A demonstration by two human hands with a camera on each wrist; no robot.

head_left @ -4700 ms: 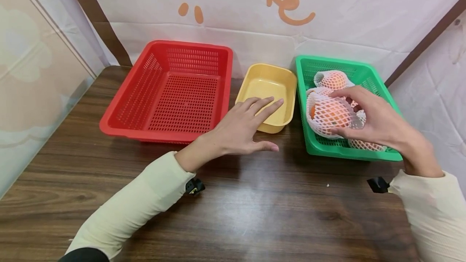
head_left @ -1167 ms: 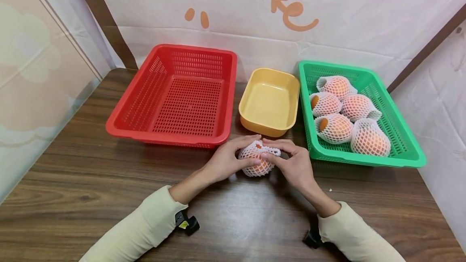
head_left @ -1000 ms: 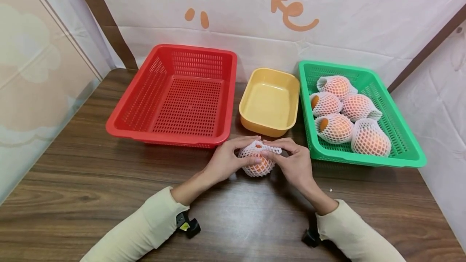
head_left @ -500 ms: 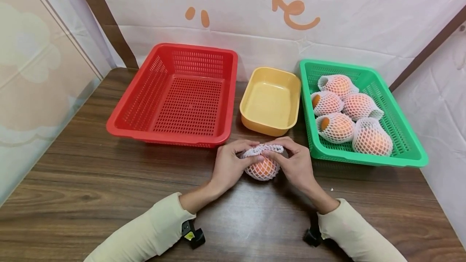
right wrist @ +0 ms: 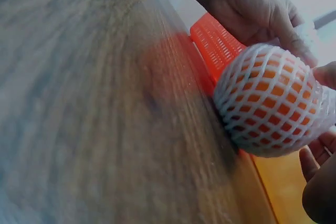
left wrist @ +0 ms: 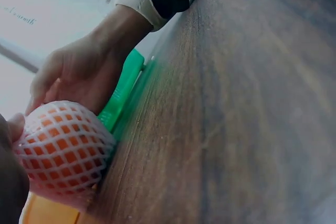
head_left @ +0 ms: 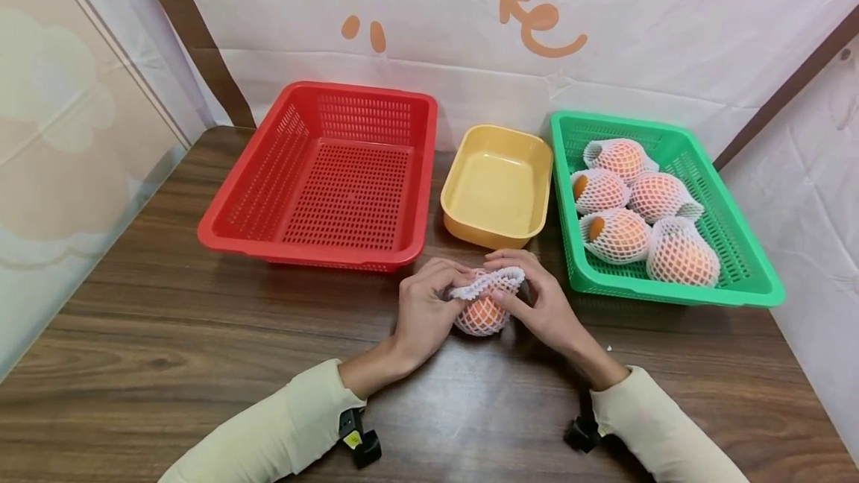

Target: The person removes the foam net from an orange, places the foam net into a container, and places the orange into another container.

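An orange fruit in a white foam net sleeve sits on the table in front of the yellow tub. My left hand pinches the left side of the sleeve's gathered upper edge with curled fingers. On the other side, my right hand holds the same edge between thumb and fingers. Both wrist views show the net stretched over the round fruit. In the right wrist view, the sleeve's loose end bunches up beside the fruit near the fingers. Part of the fruit's top is hidden by the sleeve edge.
A red basket stands at the back left with nothing in it. Next to it is an empty yellow tub. On the right, a green basket holds several net-wrapped fruits. A small white scrap lies on the wooden table.
Earlier my right hand was at the fruits in the green basket; now both hands hold one wrapped fruit on the table. The sleeve's edge has been pulled up and spread, and my left fingers have curled.
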